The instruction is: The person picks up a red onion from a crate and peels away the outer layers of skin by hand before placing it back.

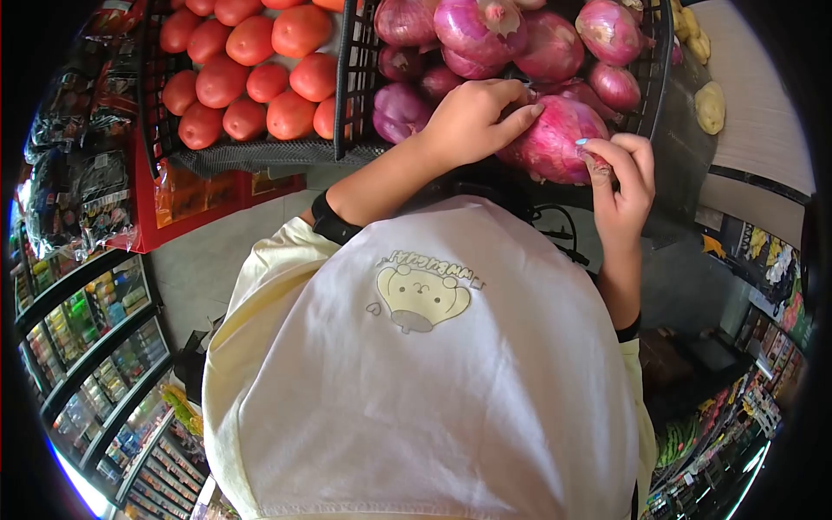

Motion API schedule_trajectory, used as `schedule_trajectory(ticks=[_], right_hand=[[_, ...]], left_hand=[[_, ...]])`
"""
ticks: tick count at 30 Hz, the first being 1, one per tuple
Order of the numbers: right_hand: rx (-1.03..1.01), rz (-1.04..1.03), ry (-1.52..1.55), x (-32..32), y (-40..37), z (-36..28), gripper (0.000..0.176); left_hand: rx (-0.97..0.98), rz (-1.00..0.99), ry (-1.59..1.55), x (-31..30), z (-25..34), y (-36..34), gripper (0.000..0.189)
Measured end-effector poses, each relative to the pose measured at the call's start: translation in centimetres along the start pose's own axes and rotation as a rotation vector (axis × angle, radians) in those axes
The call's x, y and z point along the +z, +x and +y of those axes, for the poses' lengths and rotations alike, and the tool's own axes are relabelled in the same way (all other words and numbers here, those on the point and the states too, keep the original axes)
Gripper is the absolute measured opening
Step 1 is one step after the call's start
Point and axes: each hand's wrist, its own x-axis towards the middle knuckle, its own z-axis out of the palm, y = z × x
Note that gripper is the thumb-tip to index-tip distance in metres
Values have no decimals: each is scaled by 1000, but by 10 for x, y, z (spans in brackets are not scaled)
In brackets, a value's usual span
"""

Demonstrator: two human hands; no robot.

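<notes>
A large red onion (555,143) is held between my two hands at the front edge of a black crate (347,78) of red onions. My left hand (485,121) has its thumb and curled fingers against the onion's upper left side. On the other side my right hand (622,178) pinches the onion's dry stem end between thumb and index finger. More red onions (550,48) lie in the crate behind it, and a purple one (400,113) sits left of my left wrist.
Left of the onions, another black crate holds several tomatoes (221,82). Pale potatoes (710,107) lie at the upper right. Packaged goods (104,186) hang at the far left, above shelves of bottles (113,364). A red display box (173,204) stands below the tomatoes.
</notes>
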Motion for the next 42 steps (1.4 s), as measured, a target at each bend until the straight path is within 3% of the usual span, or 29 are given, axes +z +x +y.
schedule_trajectory(ticks=[3,7,12,15,20,22,26,36,42], right_hand=[[190,245,-124,14,-12,-10,17],[302,279,-69,16,-23,-9,10],[330,363,306,18,-21,0,8],[371,302,482,13,-8,2,8],[322,178,412,17,-7,-3,7],[305,129,412,20,-8,-7,7],[256,139,426,21,-11,-3,7],[311,171,533,22,-11,2,7],[331,189,597,22,-13,2,7]], left_hand=[[10,-32,-29,2,2,2,24],[35,-55,-39,8,1,3,23],[66,-83,-11,4,0,1,22],[33,-71,-36,3,7,2,24],[-116,-116,-94,-4,36,6,36],[-373,-279,-364,-10,48,8,41],[-482,-345,-474,-14,49,8,40],[-427,-293,-556,-9,41,5,37],[-332,-270,-348,-8,45,6,34]])
